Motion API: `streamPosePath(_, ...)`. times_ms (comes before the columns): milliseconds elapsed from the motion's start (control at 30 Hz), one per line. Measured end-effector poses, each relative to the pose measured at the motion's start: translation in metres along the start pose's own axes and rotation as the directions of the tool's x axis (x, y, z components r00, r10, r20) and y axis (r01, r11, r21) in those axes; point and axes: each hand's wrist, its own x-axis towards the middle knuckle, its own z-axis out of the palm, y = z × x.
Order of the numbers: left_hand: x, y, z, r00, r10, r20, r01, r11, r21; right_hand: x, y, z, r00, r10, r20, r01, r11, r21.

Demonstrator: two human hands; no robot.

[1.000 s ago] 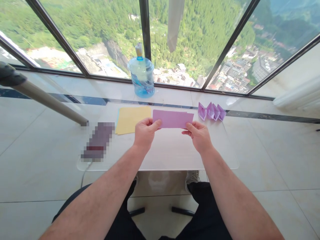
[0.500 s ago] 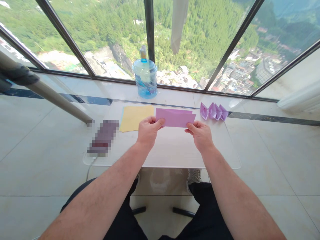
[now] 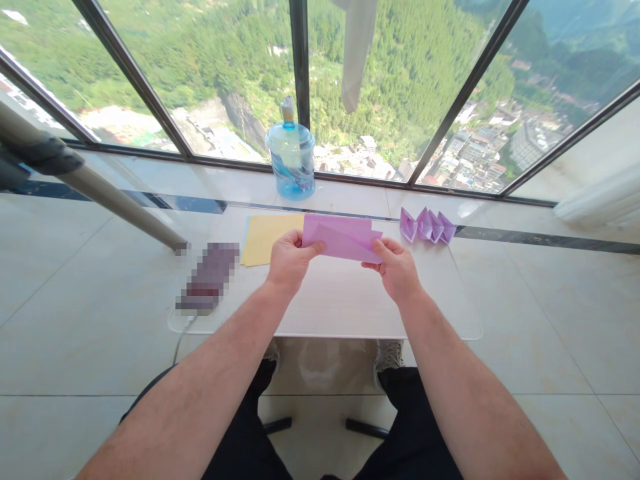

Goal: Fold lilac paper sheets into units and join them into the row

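A folded sheet of purple paper (image 3: 340, 239) is held up over the white table (image 3: 345, 300), its layers slightly apart and out of line at the right end. My left hand (image 3: 291, 261) pinches its left end, thumb on the near face. At the opposite end my right hand (image 3: 395, 267) grips the lower right corner between thumb and fingers. Behind my left hand lies a stack of yellow paper (image 3: 267, 241), with a light blue edge showing at its left. Several folded purple paper pieces (image 3: 427, 225) stand in a row at the table's far right corner.
A blurred-out dark device (image 3: 210, 277) with a white cable (image 3: 181, 337) lies at the table's left. Beyond the table, a large blue water bottle (image 3: 291, 160) stands on the ledge by the windows. A grey pole (image 3: 125, 203) slants in from the left.
The purple paper has shifted slightly left with both hands. Its front layer now sits tilted against the back one, with a diagonal edge showing.
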Motion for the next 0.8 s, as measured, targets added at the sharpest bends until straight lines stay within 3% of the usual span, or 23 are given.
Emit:
streamPosePath(200, 0.004, 0.004, -0.004, 0.999, -0.026, 0.045, 0.025, 0.999, 0.032, 0.007, 0.005, 0.002, 0.982, -0.107, -0.157, 0.094, 0.991, -0.09)
streamPosePath(433, 0.032, 0.002, -0.032, 0.987, 0.089, -0.131, -0.064, 0.981, 0.182, 0.01, -0.007, -0.005, 0.92, -0.217, -0.326, 0.203, 0.976, -0.076)
streamPosePath(567, 0.045, 0.004, -0.058, 0.973, 0.105, -0.203, -0.031, 0.941, 0.337, 0.011, -0.009, -0.009, 0.911, -0.241, -0.335, 0.236, 0.97, -0.057)
streamPosePath(667, 0.048, 0.007, -0.072, 0.958, 0.106, -0.265, 0.063, 0.827, 0.558, 0.011, -0.009, -0.009, 0.909, -0.257, -0.328, 0.253, 0.966, -0.054)
streamPosePath(800, 0.047, 0.008, -0.08, 0.965, 0.031, -0.26, 0.132, 0.799, 0.586, 0.011, -0.009, -0.009, 0.915, -0.266, -0.304, 0.263, 0.963, -0.054)
